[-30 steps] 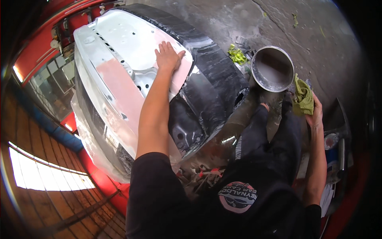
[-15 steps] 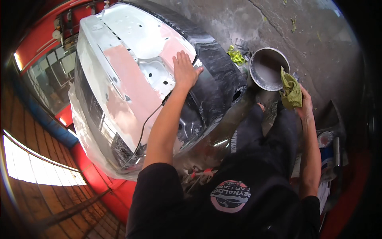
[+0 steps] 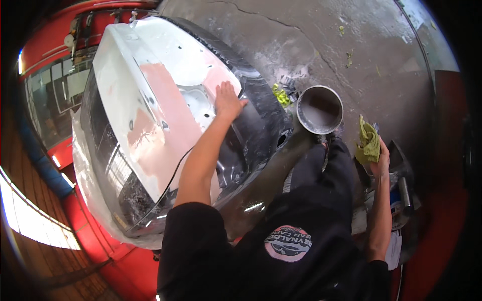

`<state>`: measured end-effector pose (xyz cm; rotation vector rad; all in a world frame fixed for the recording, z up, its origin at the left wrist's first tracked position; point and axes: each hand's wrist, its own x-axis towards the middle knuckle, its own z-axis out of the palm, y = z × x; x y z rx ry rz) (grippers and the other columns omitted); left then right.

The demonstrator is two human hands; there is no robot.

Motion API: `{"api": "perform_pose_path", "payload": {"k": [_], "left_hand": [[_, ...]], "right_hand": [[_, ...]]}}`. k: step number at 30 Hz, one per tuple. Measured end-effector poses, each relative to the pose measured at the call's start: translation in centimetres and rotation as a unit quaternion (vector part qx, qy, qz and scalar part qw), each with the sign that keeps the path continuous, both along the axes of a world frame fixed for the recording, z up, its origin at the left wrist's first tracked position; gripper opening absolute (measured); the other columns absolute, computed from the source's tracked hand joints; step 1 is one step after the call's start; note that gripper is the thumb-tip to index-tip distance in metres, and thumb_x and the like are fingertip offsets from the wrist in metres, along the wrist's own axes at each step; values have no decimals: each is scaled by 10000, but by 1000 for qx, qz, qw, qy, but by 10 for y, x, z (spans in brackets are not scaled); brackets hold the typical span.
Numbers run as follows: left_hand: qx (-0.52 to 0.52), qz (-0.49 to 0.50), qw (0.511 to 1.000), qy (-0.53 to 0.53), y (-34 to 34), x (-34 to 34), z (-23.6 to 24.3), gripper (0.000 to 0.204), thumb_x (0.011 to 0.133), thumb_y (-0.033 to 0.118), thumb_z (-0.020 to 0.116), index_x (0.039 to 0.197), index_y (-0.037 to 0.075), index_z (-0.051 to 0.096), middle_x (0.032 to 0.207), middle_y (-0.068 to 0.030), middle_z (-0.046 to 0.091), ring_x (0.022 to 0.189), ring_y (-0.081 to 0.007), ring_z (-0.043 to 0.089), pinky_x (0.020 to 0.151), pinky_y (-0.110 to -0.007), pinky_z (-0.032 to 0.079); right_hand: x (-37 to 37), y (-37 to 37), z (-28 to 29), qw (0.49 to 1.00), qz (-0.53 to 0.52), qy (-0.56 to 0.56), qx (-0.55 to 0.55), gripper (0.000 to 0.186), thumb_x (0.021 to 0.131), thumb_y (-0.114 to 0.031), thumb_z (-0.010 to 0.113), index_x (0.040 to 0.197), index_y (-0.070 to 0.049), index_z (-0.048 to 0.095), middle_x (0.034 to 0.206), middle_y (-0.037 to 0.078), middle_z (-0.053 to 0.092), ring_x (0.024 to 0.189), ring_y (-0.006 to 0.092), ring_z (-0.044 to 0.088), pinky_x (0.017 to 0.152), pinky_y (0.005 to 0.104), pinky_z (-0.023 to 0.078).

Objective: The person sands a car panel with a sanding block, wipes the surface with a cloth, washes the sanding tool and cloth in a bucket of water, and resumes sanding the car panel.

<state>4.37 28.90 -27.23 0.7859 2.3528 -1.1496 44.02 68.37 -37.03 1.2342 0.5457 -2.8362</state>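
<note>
My left hand [image 3: 228, 102] rests flat, fingers stretched, on a pinkish filler patch near the edge of the car's white rear panel [image 3: 175, 37]. More pink filler [image 3: 168, 90] runs in a band across that panel, beside a recess with small holes. Off to my right, away from the car, my right hand [image 3: 380, 159] is closed round a crumpled olive-green cloth [image 3: 369, 143]. Between the two hands a round bucket [image 3: 321, 88] of murky greyish liquid stands on the floor, close to my feet.
Black bodywork [image 3: 261, 108] with whitish smears borders the white panel. Crumpled yellow-green scraps [image 3: 281, 95] lie by the bucket on the cracked concrete floor [image 3: 281, 40]. At lower right are a metal cylinder [image 3: 405, 193] and other gear. A dark cable [image 3: 175, 173] crosses the car.
My view has shifted, so the bucket appears further left and lower. The right hand with the cloth sits farther from the bucket. My left hand stays on the pink patch.
</note>
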Motion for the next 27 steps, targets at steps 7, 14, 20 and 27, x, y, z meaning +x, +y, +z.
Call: {"api": "perform_pose_path", "payload": {"k": [7, 14, 20, 27], "left_hand": [[9, 59, 995, 84, -2, -88, -23, 950, 953, 712, 437, 1566, -6, 328, 1648, -173, 295, 1526, -333, 240, 1205, -547, 185], [-60, 68, 993, 73, 1, -48, -23, 1002, 942, 768, 366, 1599, 20, 250, 1685, -153, 208, 1557, -344, 162, 1233, -530, 100], [-64, 52, 996, 46, 14, 1, -10, 1028, 936, 785, 342, 1593, -1, 255, 1690, -132, 209, 1564, -324, 147, 1244, -509, 63], [-69, 96, 993, 26, 16, 40, -4, 1050, 919, 770, 414, 1595, -13, 234, 1691, -140, 196, 1570, -317, 109, 1253, -502, 34]], "right_hand": [[48, 0, 36, 996, -47, -35, 65, 445, 1077, -303, 399, 1393, -34, 560, 1280, 107, 668, 1132, 253, 658, 986, 436, 533], [18, 16, 66, 989, -94, 57, 103, 433, 1069, -294, 404, 1368, -30, 574, 1312, 131, 655, 1166, 297, 640, 1023, 487, 501], [-18, 74, 113, 974, -80, 142, 158, 444, 1064, -298, 393, 1381, -40, 569, 1317, 146, 648, 1161, 315, 638, 1018, 515, 500], [-38, 177, 92, 973, -47, 137, 179, 484, 1056, -345, 402, 1423, -57, 532, 1373, 146, 604, 1232, 331, 591, 1074, 558, 453]]}}
